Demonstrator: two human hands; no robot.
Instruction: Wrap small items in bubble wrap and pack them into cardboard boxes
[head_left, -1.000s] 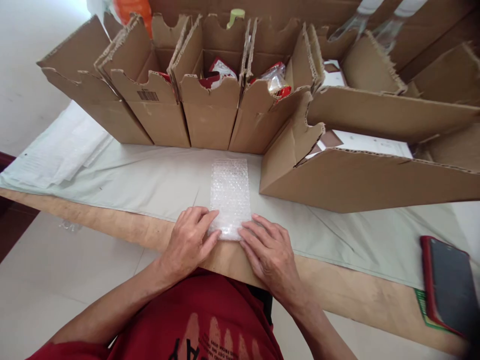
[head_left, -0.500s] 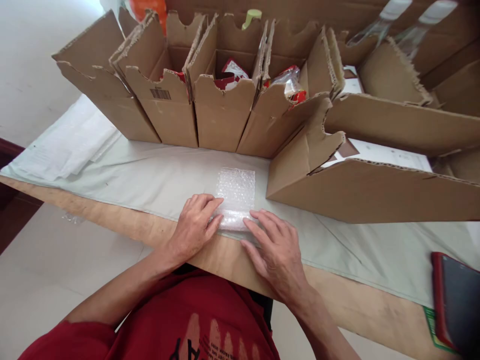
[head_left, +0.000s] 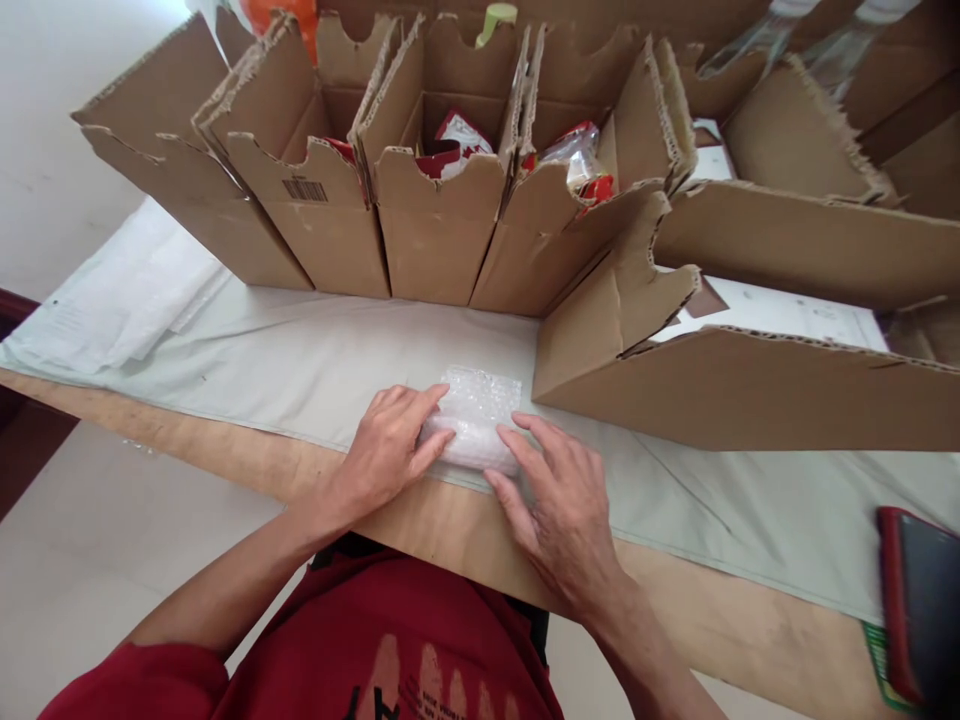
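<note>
Rolling looks like the step in hand: the bubble wrap (head_left: 484, 392) lies between the two hands, on the cloth (head_left: 315, 350) over the tabletop (head_left: 675, 590), its near end coiled and a short flat tail reaching away from them. The left hand (head_left: 390, 440) lightly grips the coil's left end with thumb and forefinger; the right hand (head_left: 562, 490) holds the other end, thumb on the near side, fingers over the top. The next move seems to call for even pressure from both hands, keeping the coil square as the tail is taken up.
</note>
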